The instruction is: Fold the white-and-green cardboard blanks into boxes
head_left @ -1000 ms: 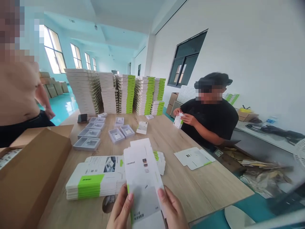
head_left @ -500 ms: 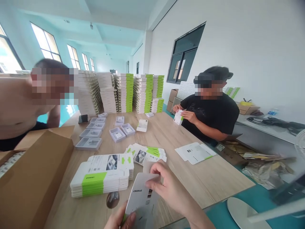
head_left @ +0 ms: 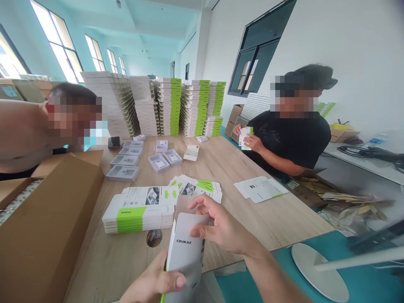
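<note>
Left hand [head_left: 158, 275] clasps a white carton [head_left: 184, 254] low, its long axis pointing away; right hand [head_left: 218, 223] curls nearer the upper end; whether it pinches, I can't tell.

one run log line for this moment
left hand: holds white carton | right hand: at carton's top edge | flat carton stack: on table, beyond left hand

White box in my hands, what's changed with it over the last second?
The white box, earlier held flat with a hand on each side, now looks opened out. The right hand left its side and moved forward to its top end. The left hand still holds its lower left side. The stack of flat boxes and plastic trays stayed put.
</note>
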A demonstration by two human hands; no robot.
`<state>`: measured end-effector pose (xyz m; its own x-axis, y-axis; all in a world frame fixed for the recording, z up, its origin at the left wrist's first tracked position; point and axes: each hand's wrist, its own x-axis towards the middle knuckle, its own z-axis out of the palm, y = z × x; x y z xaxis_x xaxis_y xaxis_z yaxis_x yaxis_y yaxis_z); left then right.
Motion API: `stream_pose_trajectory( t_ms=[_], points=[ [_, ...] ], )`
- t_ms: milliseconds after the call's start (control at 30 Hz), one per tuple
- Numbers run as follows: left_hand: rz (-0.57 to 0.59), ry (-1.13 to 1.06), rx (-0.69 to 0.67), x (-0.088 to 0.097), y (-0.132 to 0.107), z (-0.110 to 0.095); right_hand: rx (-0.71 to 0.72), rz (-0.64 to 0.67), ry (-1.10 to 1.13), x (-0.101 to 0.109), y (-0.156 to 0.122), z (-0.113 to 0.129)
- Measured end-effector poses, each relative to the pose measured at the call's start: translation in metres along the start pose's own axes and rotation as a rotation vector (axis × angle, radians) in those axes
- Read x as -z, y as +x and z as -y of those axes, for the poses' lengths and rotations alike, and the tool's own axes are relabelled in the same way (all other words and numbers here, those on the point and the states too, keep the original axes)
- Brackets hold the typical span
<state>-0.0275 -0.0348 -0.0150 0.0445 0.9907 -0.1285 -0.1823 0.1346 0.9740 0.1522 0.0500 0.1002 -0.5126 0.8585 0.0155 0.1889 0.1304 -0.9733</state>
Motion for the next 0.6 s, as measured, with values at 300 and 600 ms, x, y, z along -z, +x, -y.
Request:
stream_pose_trajectory(
  t_ms=[300,600],
  points=[
    [-0.015,-0.138,0.195,0.007,0.013,-0.039,-0.181,-0.323,0.597,-0.05,-0.011,-0.071],
    [-0.206,0.237,-0.05,-0.002,0.023,-0.009,-0.195,-0.498,0.562,-0.067,-0.014,-0.062]
  ],
)
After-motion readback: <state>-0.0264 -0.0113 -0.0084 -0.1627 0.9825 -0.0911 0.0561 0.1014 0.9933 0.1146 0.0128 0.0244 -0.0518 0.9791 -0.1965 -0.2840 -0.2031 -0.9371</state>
